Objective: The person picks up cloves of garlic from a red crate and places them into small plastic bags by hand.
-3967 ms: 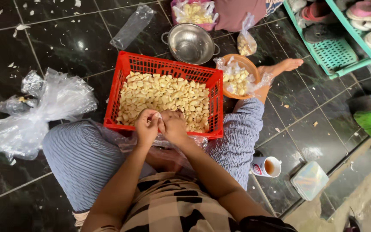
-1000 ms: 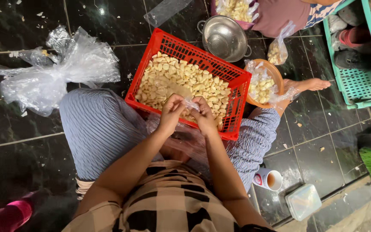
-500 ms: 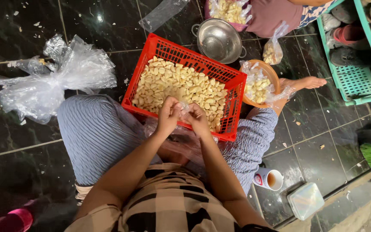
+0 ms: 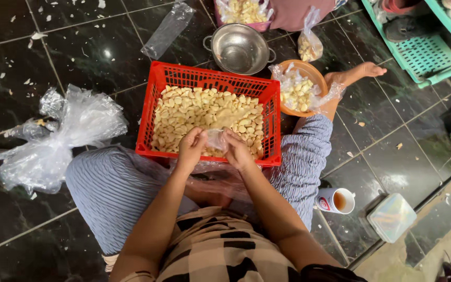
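I sit cross-legged on a dark tiled floor with a red plastic basket full of pale peeled cloves in front of my knees. My left hand and my right hand are close together over the basket's near edge. Both pinch a small clear plastic bag held between them. A larger clear plastic sheet lies across my lap under my forearms.
An orange bowl lined with plastic holds more cloves at the right. A steel colander stands behind the basket. Crumpled clear bags lie at the left. A cup of tea and a clear lidded box sit by my right knee.
My hands stay together at the basket's near edge, working the small bag. The view has shifted and straightened a little; the basket and bowls have not moved.
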